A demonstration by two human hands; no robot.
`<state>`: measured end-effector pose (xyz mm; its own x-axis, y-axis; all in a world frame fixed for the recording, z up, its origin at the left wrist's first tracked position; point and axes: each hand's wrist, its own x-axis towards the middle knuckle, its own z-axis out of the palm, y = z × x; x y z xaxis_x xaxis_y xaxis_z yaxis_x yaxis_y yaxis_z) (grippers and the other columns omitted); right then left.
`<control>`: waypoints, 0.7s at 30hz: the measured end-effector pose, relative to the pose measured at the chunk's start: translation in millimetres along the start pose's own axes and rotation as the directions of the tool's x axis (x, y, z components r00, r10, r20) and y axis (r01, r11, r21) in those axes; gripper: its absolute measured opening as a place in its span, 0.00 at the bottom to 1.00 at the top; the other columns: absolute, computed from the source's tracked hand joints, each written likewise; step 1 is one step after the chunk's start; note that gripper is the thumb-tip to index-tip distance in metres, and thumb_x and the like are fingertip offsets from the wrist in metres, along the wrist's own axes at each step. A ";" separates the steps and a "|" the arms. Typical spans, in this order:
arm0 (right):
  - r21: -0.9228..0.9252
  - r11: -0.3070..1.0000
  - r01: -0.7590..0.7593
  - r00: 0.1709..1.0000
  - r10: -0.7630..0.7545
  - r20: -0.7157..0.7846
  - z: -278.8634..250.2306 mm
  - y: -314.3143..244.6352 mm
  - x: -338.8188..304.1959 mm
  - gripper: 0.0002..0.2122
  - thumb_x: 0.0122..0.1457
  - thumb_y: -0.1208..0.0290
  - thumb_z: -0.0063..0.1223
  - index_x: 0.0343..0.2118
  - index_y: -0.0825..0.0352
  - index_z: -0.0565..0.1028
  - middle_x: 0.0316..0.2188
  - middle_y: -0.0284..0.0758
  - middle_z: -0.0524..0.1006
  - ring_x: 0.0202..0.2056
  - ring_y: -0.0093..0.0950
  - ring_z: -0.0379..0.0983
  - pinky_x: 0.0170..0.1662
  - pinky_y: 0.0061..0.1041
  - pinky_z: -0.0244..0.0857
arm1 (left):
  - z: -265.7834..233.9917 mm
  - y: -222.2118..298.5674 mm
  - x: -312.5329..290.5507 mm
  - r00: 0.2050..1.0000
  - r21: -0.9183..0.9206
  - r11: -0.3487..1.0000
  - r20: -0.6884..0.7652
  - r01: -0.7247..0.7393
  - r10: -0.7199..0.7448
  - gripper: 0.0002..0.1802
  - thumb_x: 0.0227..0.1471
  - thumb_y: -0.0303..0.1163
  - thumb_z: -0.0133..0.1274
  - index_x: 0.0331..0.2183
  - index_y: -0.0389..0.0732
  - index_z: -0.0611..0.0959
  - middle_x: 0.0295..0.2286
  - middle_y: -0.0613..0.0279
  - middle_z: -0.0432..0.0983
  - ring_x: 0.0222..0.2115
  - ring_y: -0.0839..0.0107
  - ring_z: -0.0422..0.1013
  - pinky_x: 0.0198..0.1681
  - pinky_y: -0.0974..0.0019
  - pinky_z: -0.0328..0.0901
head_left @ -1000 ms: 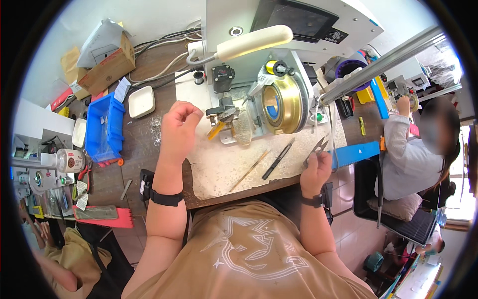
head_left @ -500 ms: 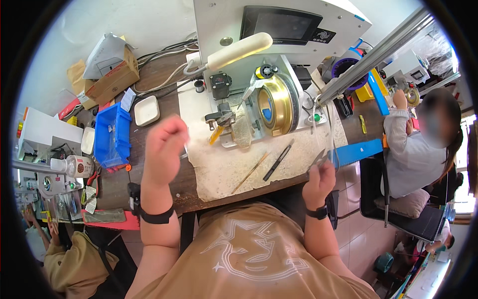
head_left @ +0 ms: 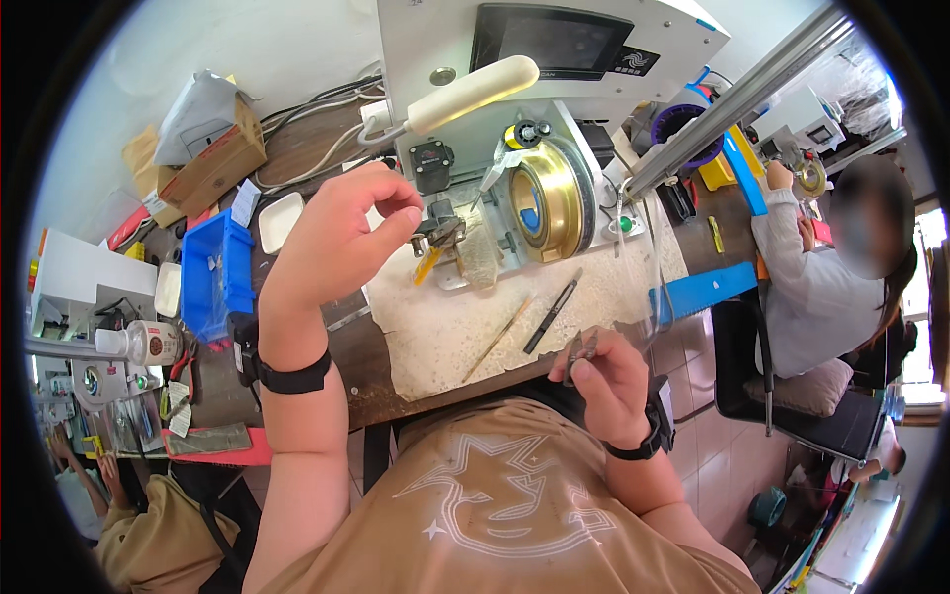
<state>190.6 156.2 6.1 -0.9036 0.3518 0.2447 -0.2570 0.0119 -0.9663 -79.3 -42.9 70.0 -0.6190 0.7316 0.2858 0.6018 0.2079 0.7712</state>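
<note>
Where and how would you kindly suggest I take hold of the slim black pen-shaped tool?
I'd pinch the slim black pen-shaped tool across mid-barrel, from above and its right: it lies flat, slanting on the cream sheet, with a thin brown stick to its left. The right hand is nearest but holds a small metal tool.

To my left on the dark table [head_left: 226, 386] I have a blue bin [head_left: 239, 259], a cardboard box [head_left: 213, 163] near the wall behind it, and, closer to me, a clear jar [head_left: 156, 343] with a white lid and some red-handled pliers [head_left: 190, 361]. Over on my right a yellow-green cutter [head_left: 714, 235] lies near a flat blue piece [head_left: 705, 292] at the edge, and beyond those a co-worker [head_left: 816, 262] in a pale grey top sits on a black chair [head_left: 831, 421] with a cushion [head_left: 807, 386].
</note>
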 end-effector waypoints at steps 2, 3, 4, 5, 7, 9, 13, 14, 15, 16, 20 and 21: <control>0.082 0.991 -0.109 0.994 0.108 0.012 7.5 -2.6 -0.3 0.06 0.69 0.78 0.48 0.45 0.73 0.73 0.35 0.32 0.75 0.33 0.21 0.72 0.40 0.19 0.68 | 2.3 -3.0 6.2 0.997 -0.022 1.000 0.082 -0.015 0.016 0.08 0.55 0.29 0.57 0.32 0.33 0.82 0.27 0.62 0.74 0.30 0.72 0.69 0.35 0.68 0.64; 0.083 0.991 -0.109 0.994 0.109 0.004 11.6 -4.4 1.9 0.06 0.69 0.78 0.48 0.45 0.73 0.73 0.35 0.32 0.75 0.33 0.21 0.72 0.40 0.19 0.68 | 5.2 -4.5 8.5 0.996 -0.023 1.000 0.088 -0.017 0.019 0.08 0.55 0.29 0.57 0.32 0.33 0.82 0.27 0.62 0.74 0.30 0.72 0.69 0.35 0.68 0.64; 0.061 0.992 -0.106 0.994 0.106 0.002 15.8 -6.5 5.8 0.08 0.70 0.76 0.48 0.48 0.73 0.72 0.36 0.32 0.75 0.34 0.20 0.71 0.40 0.18 0.67 | 8.5 -6.0 10.7 0.994 -0.030 0.999 0.103 -0.019 0.022 0.08 0.55 0.29 0.57 0.32 0.33 0.82 0.27 0.62 0.75 0.30 0.72 0.69 0.35 0.68 0.64; 0.039 0.994 -0.104 0.995 0.104 -0.001 19.8 -8.6 9.9 0.10 0.71 0.75 0.47 0.51 0.73 0.72 0.37 0.32 0.75 0.35 0.19 0.70 0.41 0.17 0.66 | 11.2 -7.7 12.7 0.993 -0.037 0.999 0.117 -0.020 0.024 0.08 0.54 0.29 0.58 0.32 0.33 0.83 0.28 0.62 0.75 0.30 0.72 0.70 0.35 0.67 0.65; 0.027 0.986 -0.164 0.986 0.164 -0.007 31.2 -13.7 19.1 0.12 0.71 0.74 0.46 0.53 0.73 0.72 0.37 0.31 0.75 0.36 0.19 0.70 0.41 0.18 0.66 | 11.8 -9.6 14.0 0.990 -0.019 1.000 0.144 -0.001 0.003 0.08 0.54 0.29 0.58 0.33 0.34 0.83 0.28 0.62 0.76 0.30 0.71 0.71 0.35 0.67 0.65; 0.014 0.974 -0.226 0.974 0.227 -0.016 38.5 -18.1 29.7 0.13 0.72 0.73 0.45 0.54 0.73 0.71 0.37 0.31 0.75 0.36 0.18 0.69 0.42 0.18 0.66 | 13.4 -12.7 15.4 0.985 -0.005 1.000 0.172 0.019 -0.017 0.07 0.54 0.29 0.59 0.33 0.34 0.84 0.28 0.62 0.76 0.30 0.71 0.71 0.35 0.67 0.66; -0.132 0.972 -0.194 0.976 0.205 0.074 43.4 -7.3 51.5 0.15 0.70 0.70 0.48 0.55 0.74 0.71 0.35 0.33 0.74 0.35 0.22 0.69 0.41 0.24 0.66 | 13.6 -18.6 16.8 0.979 -0.028 0.999 0.203 -0.025 0.030 0.07 0.52 0.28 0.60 0.34 0.36 0.85 0.29 0.62 0.77 0.31 0.71 0.73 0.34 0.67 0.66; -0.179 0.970 -0.165 0.979 0.183 0.092 44.3 -2.0 55.9 0.16 0.69 0.70 0.50 0.54 0.74 0.71 0.34 0.35 0.74 0.34 0.25 0.70 0.40 0.26 0.66 | 12.9 -19.5 17.6 0.976 -0.040 0.997 0.209 -0.059 0.066 0.08 0.51 0.28 0.61 0.34 0.36 0.86 0.29 0.61 0.77 0.32 0.70 0.73 0.34 0.67 0.66; -0.179 0.969 -0.171 0.978 0.189 0.089 47.4 0.3 59.8 0.16 0.69 0.70 0.50 0.54 0.74 0.71 0.34 0.35 0.74 0.34 0.25 0.70 0.40 0.26 0.66 | 12.4 -20.7 17.5 0.975 -0.044 0.997 0.213 -0.056 0.064 0.08 0.51 0.28 0.61 0.34 0.36 0.86 0.29 0.61 0.77 0.32 0.70 0.73 0.34 0.67 0.66; -0.301 0.936 -0.184 0.976 0.211 0.058 51.8 1.7 63.7 0.17 0.67 0.70 0.52 0.54 0.75 0.71 0.33 0.39 0.75 0.33 0.29 0.71 0.39 0.28 0.67 | 11.9 -21.9 16.9 0.974 -0.034 0.998 0.220 -0.053 0.059 0.08 0.51 0.28 0.61 0.35 0.36 0.86 0.29 0.61 0.78 0.32 0.70 0.73 0.34 0.67 0.66; -0.601 0.798 0.036 0.999 -0.049 -0.005 60.3 25.1 74.6 0.19 0.63 0.73 0.57 0.54 0.75 0.71 0.31 0.46 0.75 0.29 0.43 0.73 0.33 0.36 0.68 | 11.9 -23.2 18.1 0.969 -0.003 0.998 0.238 -0.062 0.061 0.06 0.52 0.27 0.60 0.33 0.35 0.85 0.29 0.60 0.76 0.31 0.68 0.72 0.36 0.65 0.66; -0.601 0.798 0.031 0.999 -0.045 -0.007 60.0 29.5 76.2 0.19 0.63 0.73 0.57 0.54 0.75 0.71 0.31 0.46 0.75 0.29 0.43 0.73 0.33 0.36 0.68 | 12.6 -22.7 18.5 0.969 -0.005 0.998 0.241 -0.060 0.059 0.06 0.52 0.27 0.60 0.33 0.35 0.85 0.29 0.60 0.76 0.31 0.68 0.72 0.36 0.65 0.66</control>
<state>93.6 127.2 1.1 -0.8887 0.3576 0.2870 -0.0274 0.5833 -0.8118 -98.1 -25.9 50.6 -0.4421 0.8776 0.1854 0.6351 0.1603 0.7556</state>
